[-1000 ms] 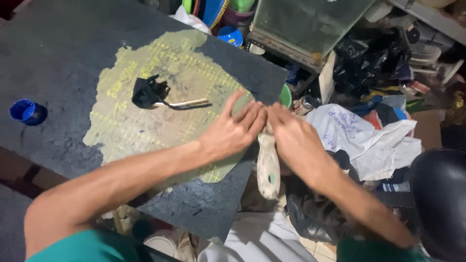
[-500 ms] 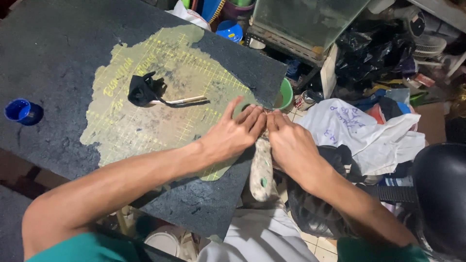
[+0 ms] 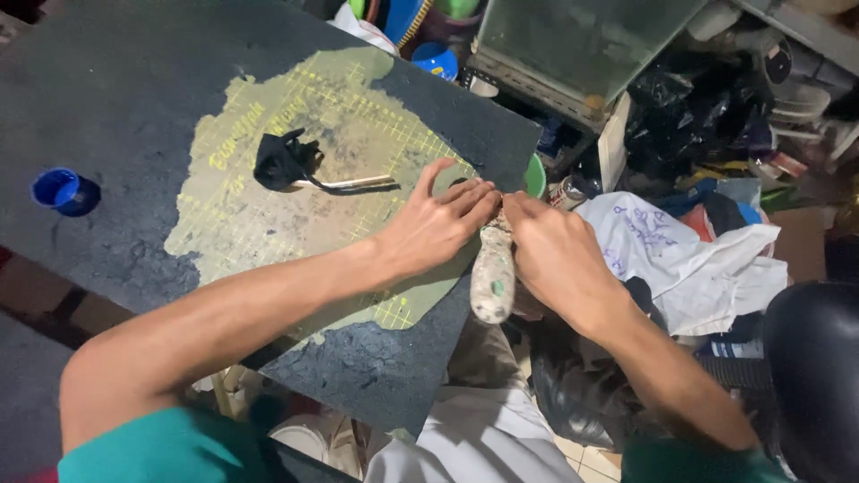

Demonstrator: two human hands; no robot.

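Surface: dark, worn cutting mat (image 3: 134, 98) lies under our arms, its top layer scraped away to a yellow-green gridded patch (image 3: 295, 170) in the middle.
Nearest to us: our two forearms cross the mat's near edge, teal sleeves at the bottom of the view.
Tool: a paint-spattered handle (image 3: 493, 279) hangs just off the mat's right edge, pointing down towards us; its working end is hidden under our fingers.
Left hand: our left hand (image 3: 434, 228) lies flat on the green patch, fingers (image 3: 465, 199) stretched out together, tips meeting the top of the handle.
Right hand: our right hand (image 3: 557, 255) curls over the handle's upper end from the right, fingers bent around it; how firmly we cannot tell.
Meeting point: both sets of fingertips touch at the mat's edge, with the handle directly below them.
Further on the mat: a black crumpled scrap (image 3: 282, 159) with a pale metal strip (image 3: 349, 182) lies well beyond our left hand.
Far left: a small blue cap (image 3: 55, 188) sits alone.
Beyond: white cloth (image 3: 680, 259), a glass tank (image 3: 582, 45) and clutter.
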